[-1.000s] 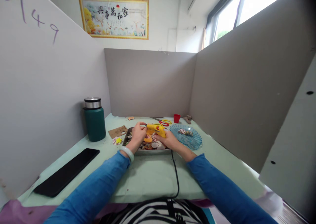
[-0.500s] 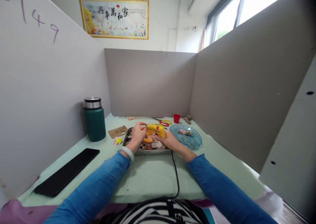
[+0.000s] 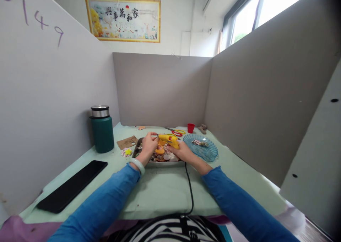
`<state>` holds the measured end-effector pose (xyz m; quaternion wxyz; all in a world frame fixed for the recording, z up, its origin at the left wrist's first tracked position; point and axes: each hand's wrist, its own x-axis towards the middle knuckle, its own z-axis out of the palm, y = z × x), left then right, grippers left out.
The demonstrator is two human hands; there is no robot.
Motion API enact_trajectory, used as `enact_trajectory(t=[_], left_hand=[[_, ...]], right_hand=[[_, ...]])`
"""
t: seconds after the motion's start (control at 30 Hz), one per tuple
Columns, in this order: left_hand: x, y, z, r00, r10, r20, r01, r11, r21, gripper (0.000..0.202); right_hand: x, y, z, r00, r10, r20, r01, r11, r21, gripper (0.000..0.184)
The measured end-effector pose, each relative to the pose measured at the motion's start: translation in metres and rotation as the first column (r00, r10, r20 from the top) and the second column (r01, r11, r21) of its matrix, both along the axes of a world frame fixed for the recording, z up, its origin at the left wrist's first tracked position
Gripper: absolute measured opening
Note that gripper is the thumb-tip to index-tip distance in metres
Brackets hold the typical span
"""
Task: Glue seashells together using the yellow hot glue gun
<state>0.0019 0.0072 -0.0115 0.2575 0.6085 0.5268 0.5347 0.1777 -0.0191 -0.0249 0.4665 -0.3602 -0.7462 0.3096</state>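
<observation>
Over a metal tray (image 3: 157,165) of shells and small pieces, my right hand (image 3: 182,152) grips a yellow glue gun (image 3: 168,139), its nozzle pointing left. A black cord (image 3: 190,188) runs down from below my right hand to the table's front edge. At the nozzle, the fingers of my left hand (image 3: 149,145) are pinched together; whatever they hold is too small to make out. Orange pieces (image 3: 160,151) and pale shells (image 3: 170,157) lie in the tray under both hands.
To the left stand a green bottle (image 3: 102,133) and a black phone (image 3: 73,185). A brown card (image 3: 127,142) and a flower-topped round piece (image 3: 127,152) lie beside the tray. Behind are scissors (image 3: 178,132) and a red cup (image 3: 190,128); a blue glass plate (image 3: 210,153) is at right.
</observation>
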Motion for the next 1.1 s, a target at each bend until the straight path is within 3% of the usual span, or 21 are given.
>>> enact_trajectory(t=[1.1], left_hand=[[-0.001, -0.0043, 0.0034, 0.997, 0.033, 0.063, -0.031, 0.999, -0.028, 0.027]], right_hand=[[0.0008, -0.0021, -0.0003, 1.0, 0.018, -0.014, -0.018, 1.0, -0.013, 0.039]])
